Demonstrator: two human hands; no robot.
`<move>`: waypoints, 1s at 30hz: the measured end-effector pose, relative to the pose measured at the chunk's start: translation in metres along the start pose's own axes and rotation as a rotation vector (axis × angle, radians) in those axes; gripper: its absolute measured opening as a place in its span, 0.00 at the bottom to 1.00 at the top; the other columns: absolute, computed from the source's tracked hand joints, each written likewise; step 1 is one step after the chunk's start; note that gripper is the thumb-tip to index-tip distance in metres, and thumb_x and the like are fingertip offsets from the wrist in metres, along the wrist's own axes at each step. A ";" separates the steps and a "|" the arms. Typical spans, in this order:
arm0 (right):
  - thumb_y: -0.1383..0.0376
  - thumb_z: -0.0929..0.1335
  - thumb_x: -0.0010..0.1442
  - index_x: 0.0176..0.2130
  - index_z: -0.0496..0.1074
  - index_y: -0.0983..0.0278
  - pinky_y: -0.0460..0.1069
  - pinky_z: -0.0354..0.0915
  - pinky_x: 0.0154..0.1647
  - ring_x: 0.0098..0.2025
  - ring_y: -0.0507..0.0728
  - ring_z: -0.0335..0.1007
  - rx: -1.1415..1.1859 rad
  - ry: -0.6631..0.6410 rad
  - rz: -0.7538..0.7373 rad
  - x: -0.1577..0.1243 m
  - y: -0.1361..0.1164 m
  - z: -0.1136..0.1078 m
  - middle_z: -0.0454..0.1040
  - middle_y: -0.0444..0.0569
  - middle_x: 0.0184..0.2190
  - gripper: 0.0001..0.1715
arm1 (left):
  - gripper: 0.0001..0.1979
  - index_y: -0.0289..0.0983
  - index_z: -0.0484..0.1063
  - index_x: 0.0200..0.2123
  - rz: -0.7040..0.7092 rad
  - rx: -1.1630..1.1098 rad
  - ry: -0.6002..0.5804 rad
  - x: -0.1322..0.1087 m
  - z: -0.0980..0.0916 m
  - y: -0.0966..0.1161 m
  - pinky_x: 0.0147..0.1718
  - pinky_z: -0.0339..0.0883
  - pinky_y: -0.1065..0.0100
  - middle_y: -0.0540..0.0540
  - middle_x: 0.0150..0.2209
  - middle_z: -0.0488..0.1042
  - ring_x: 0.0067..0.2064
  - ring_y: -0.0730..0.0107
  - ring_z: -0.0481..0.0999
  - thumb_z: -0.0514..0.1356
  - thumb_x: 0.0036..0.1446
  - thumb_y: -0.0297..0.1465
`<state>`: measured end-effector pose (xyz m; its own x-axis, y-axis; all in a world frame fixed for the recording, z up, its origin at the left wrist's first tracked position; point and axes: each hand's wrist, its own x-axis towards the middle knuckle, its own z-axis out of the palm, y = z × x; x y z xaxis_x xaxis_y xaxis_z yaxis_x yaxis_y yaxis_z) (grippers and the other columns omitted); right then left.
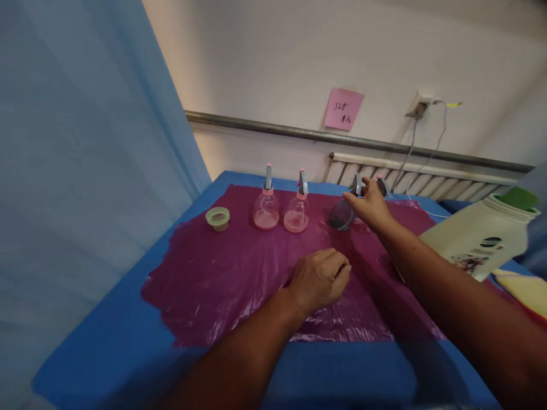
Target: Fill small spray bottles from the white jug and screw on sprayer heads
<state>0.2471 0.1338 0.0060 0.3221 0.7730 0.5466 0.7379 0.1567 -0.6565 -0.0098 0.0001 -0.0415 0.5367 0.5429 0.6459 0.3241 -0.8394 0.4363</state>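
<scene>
My right hand (371, 204) reaches to the right-hand bottles, its thumb and fingers closed around the grey trigger head of a spray bottle (341, 217) with dark contents. This bottle tilts a little. Beside the hand shows the grey and pink head of another spray bottle (383, 185), its body mostly hidden. My left hand (319, 278) rests as a loose fist just above or on the purple plastic sheet (217, 273), with nothing visible in it. Left of the dark bottle stand two clear spray bottles with pink liquid, one (296, 218) nearer and another (266, 215) farther left.
A small pale green cup (217, 218) sits at the sheet's left. At right leans a large cream plastic jug (478, 239) with a green item in its mouth. A blue curtain (85, 142) hangs at left. Behind run a rail (273, 130), a radiator and cords from a wall socket.
</scene>
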 end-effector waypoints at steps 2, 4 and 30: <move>0.49 0.76 0.56 0.70 0.70 0.64 0.70 0.78 0.61 0.54 0.72 0.85 0.023 0.008 0.027 -0.002 0.003 0.007 0.86 0.65 0.54 0.48 | 0.08 0.40 0.79 0.40 -0.027 -0.007 0.001 0.000 -0.002 0.000 0.40 0.73 0.63 0.48 0.36 0.83 0.38 0.64 0.82 0.62 0.76 0.30; 0.49 0.75 0.57 0.65 0.74 0.64 0.69 0.78 0.61 0.53 0.71 0.85 0.052 0.016 0.042 -0.003 0.002 0.009 0.87 0.64 0.53 0.43 | 0.07 0.40 0.79 0.41 -0.058 -0.023 -0.003 0.001 -0.003 0.000 0.40 0.73 0.63 0.48 0.36 0.83 0.38 0.65 0.82 0.62 0.75 0.30; 0.61 0.82 0.63 0.62 0.81 0.52 0.62 0.80 0.56 0.48 0.61 0.83 0.560 -0.118 -0.025 -0.152 -0.074 -0.042 0.85 0.47 0.49 0.29 | 0.34 0.44 0.71 0.65 -0.598 -0.127 -0.059 0.019 -0.013 0.020 0.61 0.77 0.41 0.40 0.61 0.81 0.62 0.40 0.83 0.78 0.59 0.38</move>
<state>0.1685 -0.0212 -0.0065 0.2164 0.8230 0.5253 0.3070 0.4534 -0.8368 -0.0028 -0.0059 -0.0122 0.3338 0.9137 0.2317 0.4890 -0.3780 0.7862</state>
